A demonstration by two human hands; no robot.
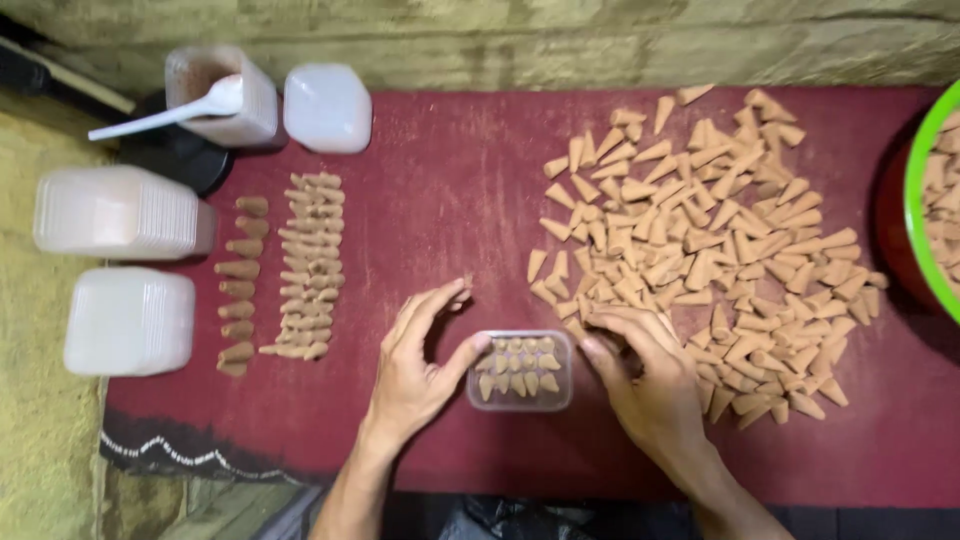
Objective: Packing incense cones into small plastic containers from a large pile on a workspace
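Your left hand (pixel 415 365) steadies the small clear box (pixel 520 371), fingers spread, thumb at its left wall. Keep the rows tight. Your right hand (pixel 645 375) curls loosely over loose tan cones (pixel 700 240) just beside it. Dark red cloth (pixel 450 190), rough wall (pixel 600 40) beyond.

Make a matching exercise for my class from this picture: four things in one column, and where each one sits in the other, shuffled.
Things
1. white spoon
2. small clear box
3. green-rimmed bowl
4. loose pile of cones

Places
A. at the right edge
B. between the two hands
C. in a container at the back left
D. spread over the right half of the red mat

Pairs: 1-C, 2-B, 3-A, 4-D
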